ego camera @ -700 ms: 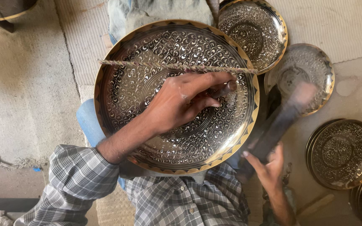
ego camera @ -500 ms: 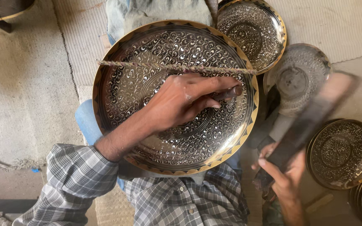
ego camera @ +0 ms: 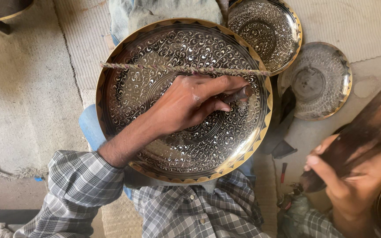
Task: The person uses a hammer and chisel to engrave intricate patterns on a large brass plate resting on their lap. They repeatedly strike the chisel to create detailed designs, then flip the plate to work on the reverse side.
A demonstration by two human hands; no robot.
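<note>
1. Our left hand [ego camera: 190, 103] has a clenched grip on a small dark tool [ego camera: 237, 94], with its tip set on the surface of the large engraved plate [ego camera: 124, 79].
2. Our right hand [ego camera: 353, 185] has a closed grip on a dark wooden mallet [ego camera: 367, 128], which is raised at the right edge of the view and looks blurred.
3. We see that the large engraved plate rests on our lap, above the checked shirt [ego camera: 190, 211], and it has a golden rim with dark triangles.
4. We notice a twisted cord [ego camera: 155, 67] that runs straight across the upper part of this plate, just above our left hand.
5. We see two smaller engraved plates beyond it: one [ego camera: 265, 31] at the top, touching or almost touching the rim of the large one, and another [ego camera: 318, 81] to its right on the floor [ego camera: 23, 88].
6. We can see a small tool with a red handle [ego camera: 283, 172] on the floor between the large plate and our right hand.
</note>
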